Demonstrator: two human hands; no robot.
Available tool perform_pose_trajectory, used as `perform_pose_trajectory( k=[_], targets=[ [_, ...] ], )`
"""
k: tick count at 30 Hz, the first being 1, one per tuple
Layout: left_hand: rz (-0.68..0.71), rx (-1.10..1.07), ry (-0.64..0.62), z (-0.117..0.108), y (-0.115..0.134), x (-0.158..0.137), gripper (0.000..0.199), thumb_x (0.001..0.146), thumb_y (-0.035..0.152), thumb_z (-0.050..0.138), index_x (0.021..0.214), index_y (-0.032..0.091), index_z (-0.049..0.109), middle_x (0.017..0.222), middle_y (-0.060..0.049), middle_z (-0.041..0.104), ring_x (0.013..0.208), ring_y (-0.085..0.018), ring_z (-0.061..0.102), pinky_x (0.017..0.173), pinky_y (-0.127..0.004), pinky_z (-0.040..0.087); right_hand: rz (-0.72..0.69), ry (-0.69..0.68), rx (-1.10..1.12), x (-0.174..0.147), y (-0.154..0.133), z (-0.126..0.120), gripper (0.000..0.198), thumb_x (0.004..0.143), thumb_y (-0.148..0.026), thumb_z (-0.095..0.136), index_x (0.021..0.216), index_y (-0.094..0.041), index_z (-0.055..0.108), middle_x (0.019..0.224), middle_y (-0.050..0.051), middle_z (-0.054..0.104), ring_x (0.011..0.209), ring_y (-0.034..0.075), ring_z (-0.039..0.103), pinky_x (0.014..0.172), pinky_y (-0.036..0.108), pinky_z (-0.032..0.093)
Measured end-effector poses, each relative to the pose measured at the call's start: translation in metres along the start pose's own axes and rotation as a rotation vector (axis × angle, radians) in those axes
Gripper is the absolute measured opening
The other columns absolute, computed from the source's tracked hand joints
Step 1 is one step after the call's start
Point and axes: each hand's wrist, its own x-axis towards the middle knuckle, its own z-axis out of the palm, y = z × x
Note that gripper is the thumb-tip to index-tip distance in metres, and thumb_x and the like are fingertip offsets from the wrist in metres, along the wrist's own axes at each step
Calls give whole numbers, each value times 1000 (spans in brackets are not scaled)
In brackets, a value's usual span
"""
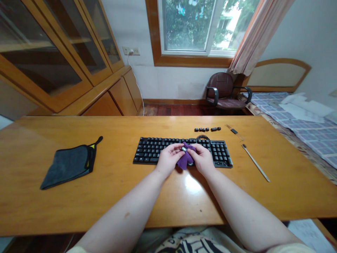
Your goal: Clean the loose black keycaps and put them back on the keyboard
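My left hand (170, 158) is closed, pinching a small dark, shiny piece (184, 149) that looks like a keycap. A purple cloth (185, 161) is bunched against that piece and hangs down between both hands. My right hand (202, 158) grips the cloth with thumb and fingers. Both hands are over the black keyboard (147, 150), hiding part of its middle and right side. Several loose keycaps (204, 129) lie in a row behind the keyboard. To their right rests a wire keycap puller (234, 131) with a dark handle.
A long thin brush (255, 162) with a pale handle lies right of the keyboard. On the left of the wooden table (113, 200) is a folded grey cloth (70, 163) with black edging and a loop. A chair (223, 91) stands beyond the table, beside a bed (292, 112).
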Motion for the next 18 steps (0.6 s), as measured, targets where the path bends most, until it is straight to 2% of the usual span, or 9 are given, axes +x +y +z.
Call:
perform_pose_trajectory(
  k=[3,9,14,18],
  targets=[
    [47,52,8,-1,1,2,28,64,16,68,92,15,64,89,-5,68,82,-15,64,83,-33,52,29,-19,41,1,0,0,17,75,-31,62,84,-19,69,83,5,68,80,20,61,77,33,46],
    [161,167,127,-7,-6,9,22,64,15,67,85,16,61,83,-2,65,79,-14,63,79,-30,53,70,-3,135,4,4,-3,28,79,-39,56,94,-19,69,96,6,69,92,23,61,86,38,45],
    [339,536,115,-10,-7,6,16,68,16,65,84,18,63,87,-4,64,83,-16,62,79,-33,52,32,-79,130,2,6,1,29,82,-36,54,104,-21,65,107,5,66,102,22,58,94,37,41],
    [482,793,40,-9,-1,-2,17,71,11,60,84,21,65,89,-2,67,88,-17,61,85,-35,50,-10,-141,0,0,4,4,26,78,-32,60,100,-21,66,100,5,66,97,21,59,91,36,42]
  ],
)
